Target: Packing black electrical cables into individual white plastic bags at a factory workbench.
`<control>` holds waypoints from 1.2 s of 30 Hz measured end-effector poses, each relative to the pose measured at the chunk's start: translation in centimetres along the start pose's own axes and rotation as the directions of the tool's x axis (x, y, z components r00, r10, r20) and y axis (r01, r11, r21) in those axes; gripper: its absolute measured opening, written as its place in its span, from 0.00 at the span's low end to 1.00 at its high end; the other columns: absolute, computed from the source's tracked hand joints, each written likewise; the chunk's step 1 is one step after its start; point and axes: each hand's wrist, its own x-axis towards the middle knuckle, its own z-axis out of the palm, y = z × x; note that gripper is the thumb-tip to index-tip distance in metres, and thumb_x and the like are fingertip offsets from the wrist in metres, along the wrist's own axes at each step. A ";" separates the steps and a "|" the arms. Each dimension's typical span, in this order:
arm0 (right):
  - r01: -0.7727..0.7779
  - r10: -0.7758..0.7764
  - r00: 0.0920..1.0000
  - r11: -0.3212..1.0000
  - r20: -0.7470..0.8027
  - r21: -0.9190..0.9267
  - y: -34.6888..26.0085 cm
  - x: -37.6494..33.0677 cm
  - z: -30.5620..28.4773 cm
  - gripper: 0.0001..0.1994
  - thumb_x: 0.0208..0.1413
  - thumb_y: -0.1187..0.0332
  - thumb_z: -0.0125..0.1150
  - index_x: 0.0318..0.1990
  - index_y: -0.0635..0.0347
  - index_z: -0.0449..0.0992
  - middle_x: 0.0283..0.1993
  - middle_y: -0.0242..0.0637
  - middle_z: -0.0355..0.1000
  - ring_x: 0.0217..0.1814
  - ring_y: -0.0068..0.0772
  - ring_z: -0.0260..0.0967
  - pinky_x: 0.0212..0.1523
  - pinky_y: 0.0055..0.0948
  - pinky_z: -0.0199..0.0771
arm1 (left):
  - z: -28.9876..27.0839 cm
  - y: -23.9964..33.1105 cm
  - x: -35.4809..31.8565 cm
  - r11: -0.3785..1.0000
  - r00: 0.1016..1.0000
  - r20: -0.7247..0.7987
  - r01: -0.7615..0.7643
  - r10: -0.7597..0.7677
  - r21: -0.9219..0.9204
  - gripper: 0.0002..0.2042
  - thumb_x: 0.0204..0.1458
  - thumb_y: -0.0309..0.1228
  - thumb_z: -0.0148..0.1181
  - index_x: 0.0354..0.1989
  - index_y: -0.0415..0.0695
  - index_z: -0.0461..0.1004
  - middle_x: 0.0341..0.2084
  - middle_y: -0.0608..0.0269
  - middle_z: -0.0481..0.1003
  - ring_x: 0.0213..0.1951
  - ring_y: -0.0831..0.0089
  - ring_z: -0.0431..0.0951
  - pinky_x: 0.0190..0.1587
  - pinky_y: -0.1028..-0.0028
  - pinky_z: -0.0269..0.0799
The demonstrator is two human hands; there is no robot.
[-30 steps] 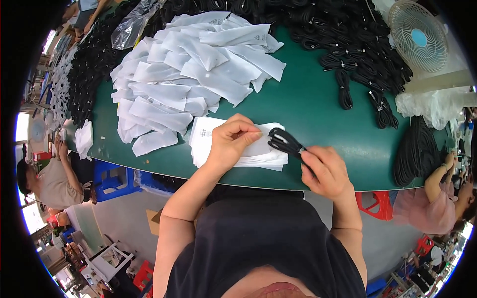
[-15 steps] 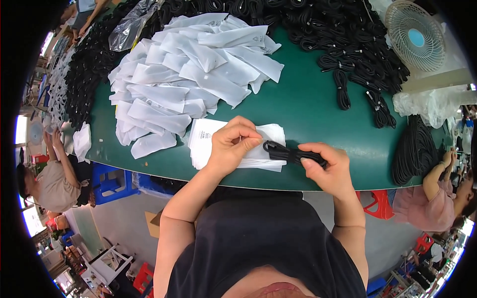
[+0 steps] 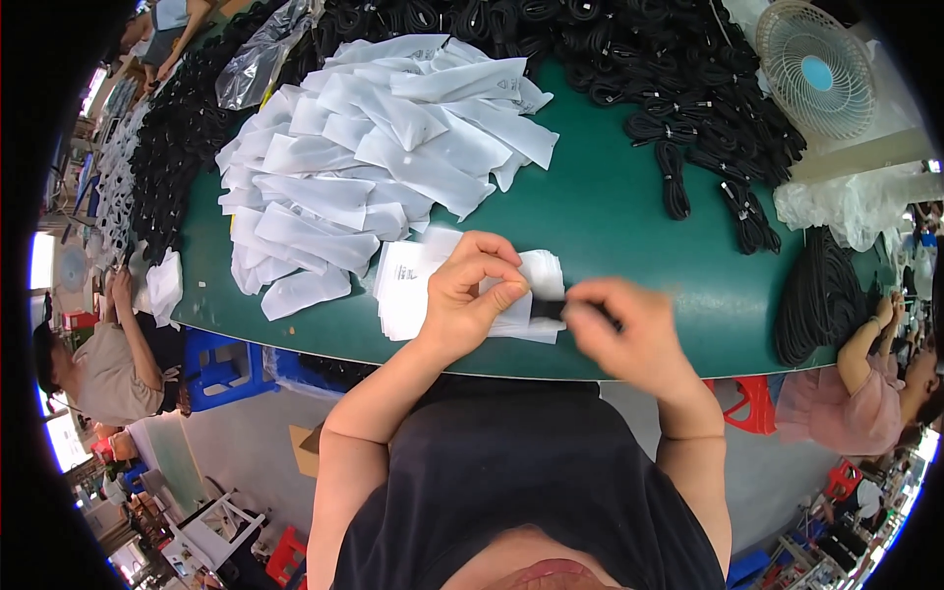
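My left hand (image 3: 476, 295) pinches the edge of a thin white bag (image 3: 512, 320) on top of a stack of flat white bags (image 3: 401, 295) at the table's near edge. From the right, my right hand (image 3: 629, 329), smeared by motion, grips a coiled black cable (image 3: 547, 309). The cable's left end meets the pinched bag; whether it is inside I cannot tell. My right fingers hide most of the rest of the cable.
A large heap of white bags (image 3: 364, 147) lies beyond my left hand on the green table (image 3: 590, 216). Black cable bundles (image 3: 678, 98) pile up along the far side. A fan (image 3: 816, 74) and a long black cable hank (image 3: 816, 305) are at right. People sit on both sides.
My right hand has moved left with the cable, bringing it closer to my left hand. More of the cable's left end is hidden now. My left hand has shifted slightly right.
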 end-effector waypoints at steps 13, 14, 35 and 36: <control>0.421 -0.548 0.810 0.791 -0.209 -0.444 0.2 4.3 -1.8 0.31 0.41 0.48 0.68 0.45 0.65 0.70 0.31 0.35 0.68 0.23 0.32 0.65 0.21 0.28 0.67 | 1.6 5.1 2.3 0.996 0.988 0.135 -0.076 0.070 0.045 0.04 0.53 0.25 0.58 0.32 0.40 0.70 0.39 0.61 0.68 0.29 0.80 0.65 0.32 0.80 0.63; 0.263 -0.447 0.849 0.820 -0.282 -0.508 1.3 4.7 -2.2 0.31 0.42 0.49 0.68 0.46 0.65 0.70 0.32 0.36 0.69 0.25 0.33 0.66 0.22 0.29 0.68 | 1.5 5.2 2.9 0.997 0.992 0.113 -0.054 0.048 0.051 0.03 0.54 0.25 0.57 0.33 0.40 0.69 0.39 0.61 0.68 0.28 0.80 0.66 0.32 0.80 0.64; -0.126 0.019 0.971 0.887 -0.237 -0.445 7.6 4.1 -3.8 0.16 0.51 0.71 0.61 0.49 0.61 0.73 0.35 0.41 0.66 0.31 0.38 0.69 0.30 0.30 0.72 | -0.6 -2.1 0.6 0.623 0.957 0.259 -0.282 0.130 0.730 0.07 0.40 0.21 0.64 0.28 0.41 0.75 0.28 0.58 0.70 0.33 0.61 0.70 0.34 0.67 0.68; -0.062 -0.010 0.980 0.934 -0.198 -0.352 6.3 3.9 -3.6 0.16 0.51 0.72 0.61 0.48 0.61 0.74 0.37 0.41 0.66 0.30 0.37 0.68 0.30 0.28 0.71 | -0.8 -2.2 0.5 0.687 0.972 0.191 -0.233 0.139 0.688 0.05 0.41 0.21 0.64 0.27 0.40 0.75 0.28 0.59 0.70 0.32 0.63 0.71 0.33 0.70 0.68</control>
